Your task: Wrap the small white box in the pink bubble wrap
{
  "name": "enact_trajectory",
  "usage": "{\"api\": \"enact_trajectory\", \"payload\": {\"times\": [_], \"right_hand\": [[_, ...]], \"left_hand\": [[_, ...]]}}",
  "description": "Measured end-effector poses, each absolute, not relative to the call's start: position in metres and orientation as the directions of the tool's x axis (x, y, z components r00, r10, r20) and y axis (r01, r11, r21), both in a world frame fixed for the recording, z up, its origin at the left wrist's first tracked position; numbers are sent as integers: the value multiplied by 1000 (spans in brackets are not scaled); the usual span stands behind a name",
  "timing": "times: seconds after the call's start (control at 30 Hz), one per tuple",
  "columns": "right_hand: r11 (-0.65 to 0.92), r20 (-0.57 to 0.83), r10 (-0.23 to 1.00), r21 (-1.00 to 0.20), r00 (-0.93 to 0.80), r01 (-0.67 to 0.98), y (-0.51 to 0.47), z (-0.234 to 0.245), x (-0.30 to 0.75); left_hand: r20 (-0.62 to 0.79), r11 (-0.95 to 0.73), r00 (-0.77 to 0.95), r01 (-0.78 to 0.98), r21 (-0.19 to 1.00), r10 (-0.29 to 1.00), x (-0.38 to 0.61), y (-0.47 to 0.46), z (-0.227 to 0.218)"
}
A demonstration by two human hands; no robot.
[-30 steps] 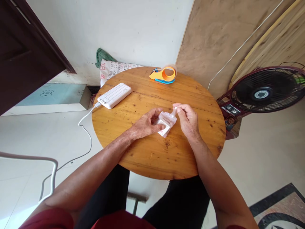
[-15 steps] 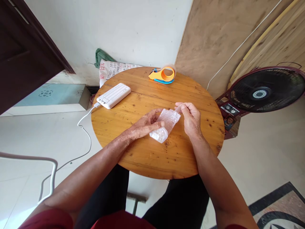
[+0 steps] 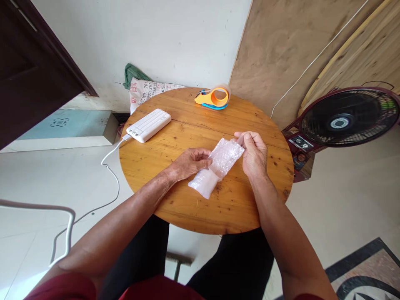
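A clear piece of bubble wrap lies slantwise over the round wooden table, with a flap spread toward my lap. My left hand pinches its left edge between thumb and fingers. At the far right corner, my right hand is closed, thumb against fingers, on the wrap's edge or a thin strip there. Whether anything lies inside the wrap cannot be made out.
An orange and blue tape dispenser with a tape roll stands at the table's far edge. Left of it lies a white power bank with a cable plugged in. A fan stands at the right. A printed sack is behind the table.
The bubble wrap has opened out longer, its near end unfolded toward me. My right hand has moved slightly right; my left thumb no longer lies across the wrap.
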State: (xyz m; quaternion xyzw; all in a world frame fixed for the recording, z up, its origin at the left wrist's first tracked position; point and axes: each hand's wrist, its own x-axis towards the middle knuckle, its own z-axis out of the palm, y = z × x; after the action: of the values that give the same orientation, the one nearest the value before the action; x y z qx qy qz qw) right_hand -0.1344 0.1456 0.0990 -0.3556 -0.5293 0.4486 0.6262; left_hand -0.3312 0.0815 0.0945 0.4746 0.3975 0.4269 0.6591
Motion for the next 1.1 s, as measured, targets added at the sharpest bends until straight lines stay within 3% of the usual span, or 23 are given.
{"api": "enact_trajectory", "payload": {"times": [0.17,0.3,0.4,0.47,0.77,0.9,1.1], "right_hand": [[150,150,989,-974,11,-172,148,101,-130],[-41,-11,975,-991,-220,-131,145,105,-128],[-37,-10,908,-998,-418,-55,138,105,-133],[14,29,889,-999,-456,-36,135,102,-138],[79,81,979,-997,-189,-23,145,88,-137],[76,81,982,-996,-168,-36,148,87,-137],[140,139,990,-989,-13,50,150,87,-135]], "left_hand": [[-113,152,215,-176,973,970,-331,84,92],[-113,124,70,-187,974,991,-331,86,91],[-129,128,8,-197,972,992,-332,88,90],[-128,125,-1,-203,971,992,-332,88,89],[-4,20,77,-210,977,997,-332,83,93],[-47,61,129,-109,992,991,-331,81,96],[-100,97,-21,-124,988,995,-333,85,94]]}}
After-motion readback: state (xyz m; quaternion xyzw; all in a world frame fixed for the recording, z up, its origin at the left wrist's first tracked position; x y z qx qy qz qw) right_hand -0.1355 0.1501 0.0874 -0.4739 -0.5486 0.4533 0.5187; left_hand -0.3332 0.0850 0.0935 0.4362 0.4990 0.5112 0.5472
